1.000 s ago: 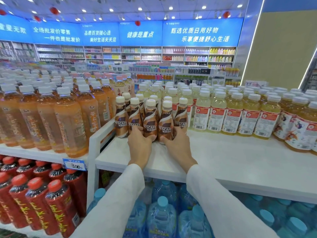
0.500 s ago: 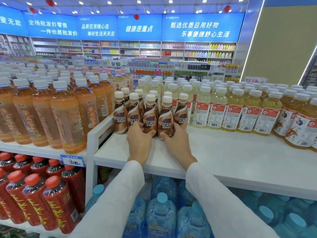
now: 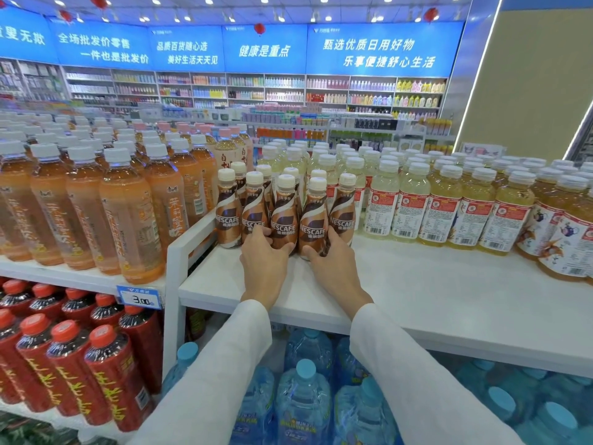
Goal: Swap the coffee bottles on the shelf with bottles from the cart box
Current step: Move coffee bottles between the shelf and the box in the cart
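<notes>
Coffee bottles (image 3: 285, 216) stand upright in a tight cluster by the shelf's (image 3: 417, 300) left edge, set back from its front edge, directly ahead of both hands. Left hand (image 3: 264, 264) curls round the bases of the middle front bottles; right hand (image 3: 333, 266) wraps the two at the right end. Both equally near. Long axes vertical, so probably a straight lift toward the front edge. Bottles waisted, glossy brown-cream sleeves, ribbed pale caps; shelf smooth white. Cart box not in view.

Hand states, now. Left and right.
Left hand: fingers curled round the middle front coffee bottle on the shelf.
Right hand: fingers curled round the next coffee bottle to its right.
</notes>
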Demonstrator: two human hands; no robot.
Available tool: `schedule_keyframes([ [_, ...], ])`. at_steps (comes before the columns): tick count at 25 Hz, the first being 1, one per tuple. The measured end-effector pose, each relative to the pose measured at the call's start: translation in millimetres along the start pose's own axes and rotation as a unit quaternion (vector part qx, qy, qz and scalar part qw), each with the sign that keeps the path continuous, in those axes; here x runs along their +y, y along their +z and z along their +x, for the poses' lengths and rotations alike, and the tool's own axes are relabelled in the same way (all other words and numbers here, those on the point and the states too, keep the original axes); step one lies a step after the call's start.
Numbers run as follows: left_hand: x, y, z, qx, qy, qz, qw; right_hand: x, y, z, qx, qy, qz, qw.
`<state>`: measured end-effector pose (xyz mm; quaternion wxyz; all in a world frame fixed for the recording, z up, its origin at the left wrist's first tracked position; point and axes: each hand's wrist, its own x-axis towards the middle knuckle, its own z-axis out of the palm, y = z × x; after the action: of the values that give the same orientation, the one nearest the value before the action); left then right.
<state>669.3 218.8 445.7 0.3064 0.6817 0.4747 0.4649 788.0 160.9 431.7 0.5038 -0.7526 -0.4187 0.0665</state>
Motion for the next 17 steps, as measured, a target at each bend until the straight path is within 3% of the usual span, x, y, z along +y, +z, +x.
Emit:
schedule_keyframes([
  [5,-5.7,-15.5,-14.9,-0.041,0.032,0.012,0.999,-8.5,-23.0,-27.1,-0.026,-0.007,0.001,1.0],
  [8,-10.5,-36.4,-42.8,-0.048,0.043,0.058,0.996,-8.7,-42.7,-62.7,-0.05,-0.021,-0.053,0.997],
  [13,-33.9,-82.0,-115.0,-0.015,0.092,0.086,0.992,-1.7,-63.7,-136.0,-0.093,-0.126,-0.083,0.984],
  [17,-69.4,-119.4,-182.5,0.043,0.06,0.138,0.988,1.6,-58.3,-188.0,-0.151,-0.154,-0.047,0.975],
])
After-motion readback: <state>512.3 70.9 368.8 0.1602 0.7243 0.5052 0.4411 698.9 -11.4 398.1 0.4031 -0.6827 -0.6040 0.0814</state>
